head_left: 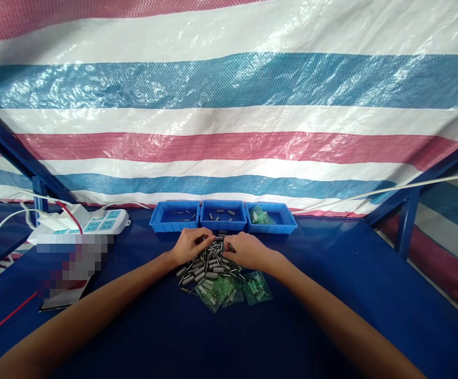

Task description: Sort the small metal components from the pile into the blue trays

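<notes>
My left hand (188,246) is at the upper left edge of a pile of small grey metal cylinders and thin pins (209,266). Its thumb and fingers are pinched together, and whatever is between them is too small to make out. Across the pile, my right hand (248,250) has its fingers curled over the pile's right side, with their tips partly hidden. Green-tinted clear plastic bags (231,290) with small parts inside lie along the near edge of the pile, and another such bag (257,288) lies to the right.
Behind the pile stand three blue trays: the left tray (175,227) with thin pins, the middle tray (223,225) with short cylinders, the right tray (272,228) with a green bag. A white power strip (112,222) with cables and a partly blurred dark flat object (69,300) lie left.
</notes>
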`<state>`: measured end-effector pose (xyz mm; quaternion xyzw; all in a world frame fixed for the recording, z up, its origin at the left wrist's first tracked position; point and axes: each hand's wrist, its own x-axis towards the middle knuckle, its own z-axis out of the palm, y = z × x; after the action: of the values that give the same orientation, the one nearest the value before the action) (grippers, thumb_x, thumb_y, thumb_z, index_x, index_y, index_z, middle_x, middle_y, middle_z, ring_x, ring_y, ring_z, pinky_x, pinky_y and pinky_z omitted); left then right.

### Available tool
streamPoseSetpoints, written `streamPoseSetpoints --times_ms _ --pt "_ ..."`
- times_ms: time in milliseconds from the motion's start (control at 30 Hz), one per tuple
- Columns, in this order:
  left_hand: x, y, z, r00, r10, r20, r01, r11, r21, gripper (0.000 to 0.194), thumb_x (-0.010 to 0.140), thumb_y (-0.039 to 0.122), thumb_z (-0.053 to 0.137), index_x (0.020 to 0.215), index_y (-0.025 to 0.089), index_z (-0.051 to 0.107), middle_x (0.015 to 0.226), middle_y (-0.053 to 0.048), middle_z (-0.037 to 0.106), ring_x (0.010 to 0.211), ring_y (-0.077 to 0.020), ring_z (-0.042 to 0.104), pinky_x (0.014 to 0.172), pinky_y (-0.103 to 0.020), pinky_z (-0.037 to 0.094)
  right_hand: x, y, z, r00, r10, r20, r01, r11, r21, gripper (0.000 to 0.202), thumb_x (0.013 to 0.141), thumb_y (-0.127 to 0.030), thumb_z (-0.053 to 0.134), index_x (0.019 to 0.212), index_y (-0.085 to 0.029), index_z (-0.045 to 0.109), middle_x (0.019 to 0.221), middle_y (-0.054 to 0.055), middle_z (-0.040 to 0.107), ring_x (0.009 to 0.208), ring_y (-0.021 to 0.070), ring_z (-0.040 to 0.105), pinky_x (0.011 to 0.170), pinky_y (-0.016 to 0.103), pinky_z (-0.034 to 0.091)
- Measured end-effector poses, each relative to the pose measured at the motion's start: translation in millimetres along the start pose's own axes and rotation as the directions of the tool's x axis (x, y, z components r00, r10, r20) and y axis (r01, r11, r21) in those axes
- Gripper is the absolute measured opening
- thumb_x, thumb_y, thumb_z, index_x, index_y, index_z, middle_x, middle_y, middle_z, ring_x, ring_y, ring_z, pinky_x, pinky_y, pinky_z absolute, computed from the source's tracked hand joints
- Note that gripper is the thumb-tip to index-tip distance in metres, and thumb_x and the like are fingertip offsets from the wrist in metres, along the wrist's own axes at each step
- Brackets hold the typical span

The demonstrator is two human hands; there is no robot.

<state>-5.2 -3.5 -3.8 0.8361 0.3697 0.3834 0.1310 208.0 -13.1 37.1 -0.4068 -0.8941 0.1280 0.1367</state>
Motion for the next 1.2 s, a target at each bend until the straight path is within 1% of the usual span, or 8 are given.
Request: streamPoseSetpoints --times_ms 167,300,433,500,600,700,900,1200 --pt "0.2 0.1 -0.4 1.0 0.001 0.0 -0.001 1.0 0.012 0.027 0.091 0.035 0.049 0.081 0.015 0.063 0.07 -0.002 0.065 0.05 -0.0073 0.049 0.051 -0.019 0.038 1.9 -2.4 0.7 0.999 0.035 -0.01 -0.034 0.998 0.044 0.019 0.071 -0.016 0.067 0.057 -0.019 0.056 0.054 0.001 0.058 0.05 0.0128 0.049 0.045 0.024 0.023" --pt "0.8 1.5 -1.7 1.0 0.001 -0.025 -0.001 1.0 0.011 0.026 0.09 0.036 0.051 0.082 0.015 0.064 0.068 -0.001 0.065 0.052 -0.0078 0.051 0.052 -0.019 0.04 5.4 -4.1 -2.5 0.978 0.138 -0.155 -0.084 0.946 0.313 0.013 0.076 -0.015 0.058 0.063 -0.018 0.056 0.056 -0.001 0.06 0.05 0.0118 0.053 0.048 0.022 0.034" --pt "2.2 3.7 -3.9 1.0 -0.004 -0.007 0.004 0.999 -0.051 0.021 0.091 0.031 0.051 0.095 0.015 0.064 0.085 -0.005 0.067 0.061 -0.0092 0.056 0.057 -0.019 0.043 7.4 -5.0 5.3 0.941 0.246 -0.232 0.011 0.663 0.749 0.011 0.085 -0.027 0.052 0.08 -0.018 0.056 0.071 0.002 0.066 0.053 0.0131 0.061 0.05 0.024 0.046" --pt "3.2 4.7 -4.5 1.0 0.006 0.021 -0.004 0.997 -0.075 0.022 0.091 0.032 0.052 0.1 0.016 0.063 0.093 -0.006 0.066 0.062 -0.0092 0.056 0.057 -0.02 0.044 7.2 -5.1 14.6 0.92 0.29 -0.262 0.066 0.545 0.836 0.016 0.086 -0.033 0.053 0.085 -0.018 0.056 0.076 0.004 0.068 0.056 0.0146 0.064 0.051 0.025 0.048" --pt "4.4 5.7 -4.5 0.999 0.038 0.025 -0.036 0.996 -0.081 0.02 0.09 0.031 0.052 0.095 0.015 0.064 0.088 -0.006 0.066 0.066 -0.0109 0.058 0.059 -0.021 0.045 5.8 -4.5 29.4 0.891 0.346 -0.294 0.108 0.468 0.877 0.02 0.086 -0.037 0.055 0.088 -0.018 0.056 0.078 0.005 0.068 0.057 0.0159 0.065 0.051 0.026 0.049" --pt "4.7 6.3 -4.2 0.998 0.058 -0.021 -0.06 0.995 -0.075 0.016 0.091 0.027 0.052 0.088 0.016 0.064 0.083 -0.005 0.066 0.074 -0.0128 0.061 0.066 -0.022 0.046 3.8 -3.5 38.2 0.865 0.371 -0.339 0.104 0.527 0.843 0.022 0.087 -0.04 0.054 0.09 -0.018 0.058 0.077 0.004 0.067 0.054 0.0151 0.062 0.05 0.026 0.048" --pt "2.4 4.9 -3.1 0.992 0.026 -0.127 -0.033 0.998 -0.051 0.015 0.09 0.028 0.054 0.088 0.016 0.062 0.082 -0.004 0.065 0.074 -0.0125 0.06 0.066 -0.022 0.048 1.6 -2.7 39.5 0.827 0.258 -0.5 0.08 0.826 0.558 0.026 0.09 -0.037 0.049 0.079 -0.017 0.061 0.066 0.001 0.059 0.055 0.0126 0.052 0.053 0.024 0.04" --pt "-0.1 1.8 -2.4 0.986 0.043 -0.159 -0.045 0.999 -0.008 0.016 0.088 0.028 0.057 0.098 0.016 0.062 0.084 -0.004 0.065 0.062 -0.0092 0.056 0.057 -0.02 0.045 3.5 -2.9 45.2 0.846 0.055 -0.531 0.161 0.922 0.352 0.034 0.093 -0.033 0.045 0.066 -0.016 0.055 0.056 -0.001 0.048 0.051 0.0109 0.045 0.054 0.024 0.032"
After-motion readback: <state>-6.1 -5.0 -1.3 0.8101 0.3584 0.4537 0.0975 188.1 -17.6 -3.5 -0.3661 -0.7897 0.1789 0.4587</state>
